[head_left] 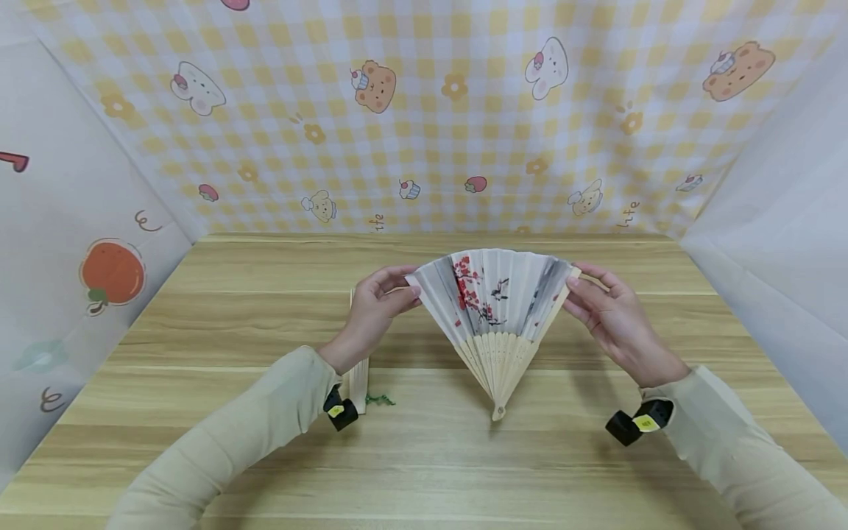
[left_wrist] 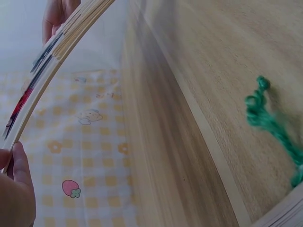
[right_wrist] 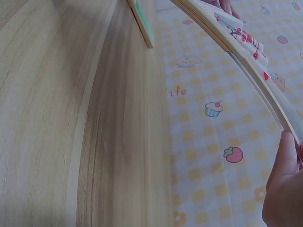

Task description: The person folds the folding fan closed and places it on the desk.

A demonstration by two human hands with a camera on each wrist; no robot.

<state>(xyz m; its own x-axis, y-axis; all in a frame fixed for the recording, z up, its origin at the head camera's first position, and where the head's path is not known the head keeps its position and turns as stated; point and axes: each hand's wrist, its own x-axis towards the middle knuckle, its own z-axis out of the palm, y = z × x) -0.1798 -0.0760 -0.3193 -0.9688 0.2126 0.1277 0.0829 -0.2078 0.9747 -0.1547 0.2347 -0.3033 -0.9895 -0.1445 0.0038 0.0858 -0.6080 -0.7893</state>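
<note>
A folding fan (head_left: 497, 294) is spread partly open between the two hands, its grey-white leaf painted with red blossoms and a bird. Its pale ribs meet at a pivot pointing down toward the person. The left hand (head_left: 379, 305) pinches the fan's left upper corner between thumb and fingers. At the opposite corner the right hand (head_left: 612, 320) grips the outer rib, thumb in front. Under the left wrist lies a second, folded fan (head_left: 359, 386), mostly covered by that arm, with a green cord (head_left: 380, 400) beside its lower end.
The wood-grain table (head_left: 464, 471) runs back to a yellow checked cloth (head_left: 430, 147) hanging behind it. White sheets enclose the left and right sides; the left sheet (head_left: 40, 221) has printed fruit. Both wrists wear small black cameras.
</note>
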